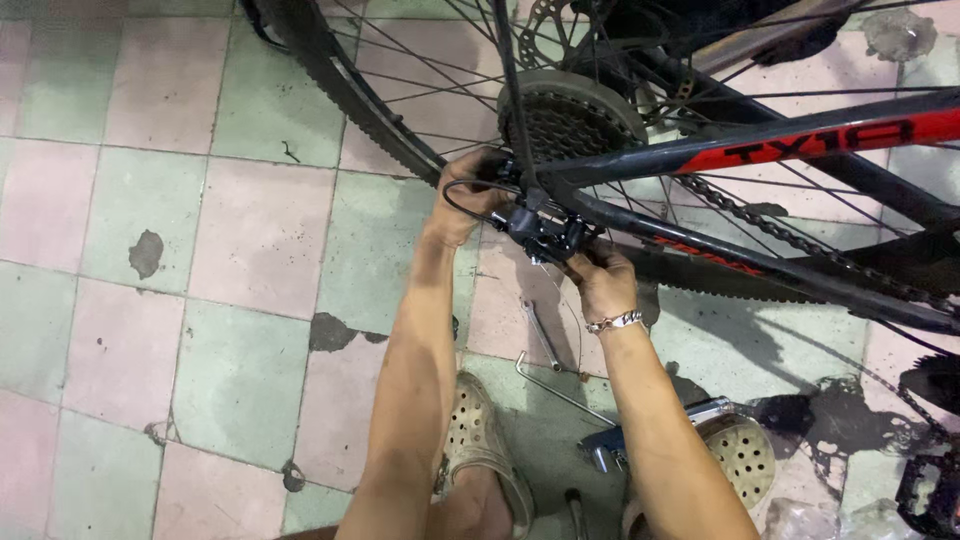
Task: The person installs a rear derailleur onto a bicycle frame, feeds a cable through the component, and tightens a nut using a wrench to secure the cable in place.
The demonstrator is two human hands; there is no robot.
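Observation:
A bicycle's rear wheel [330, 80] and sprocket cassette [570, 120] fill the top of the view, with the dark and red frame tubes [760, 145] running right. My left hand [468, 195] grips the black rear derailleur [545, 228] and its looped cable near the axle. My right hand [600, 280], with a metal bracelet at the wrist, pinches the underside of the derailleur from below. The chain [760, 222] runs off to the right along the chainstay.
On the pink and green tiled floor [200, 250] lie a small wrench [540, 335], an L-shaped hex key [555, 385] and a metal tool [610, 445] between my feet in perforated clogs [480, 440]. A pedal [925, 490] sits at bottom right. Dark stains mark the floor.

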